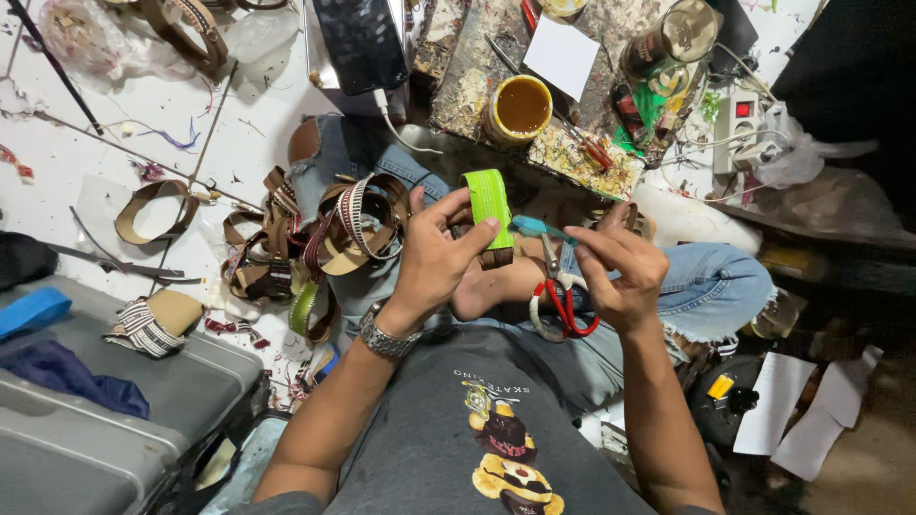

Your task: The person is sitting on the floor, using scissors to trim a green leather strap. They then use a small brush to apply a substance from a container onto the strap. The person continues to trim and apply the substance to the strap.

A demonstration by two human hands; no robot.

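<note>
Green strap (489, 202): one, pinched by left hand (434, 257) | right hand (615, 267) grips one teal brush (536, 227)

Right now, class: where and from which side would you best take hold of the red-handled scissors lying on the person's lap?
Probably by the red loop handles, coming from the right, near the right hand. The loops lie exposed toward the person, while the blades point away under the teal tool.

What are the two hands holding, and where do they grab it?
The left hand pinches a bright green strap by its lower end. The right hand holds a small teal-handled tool by its back end.
</note>
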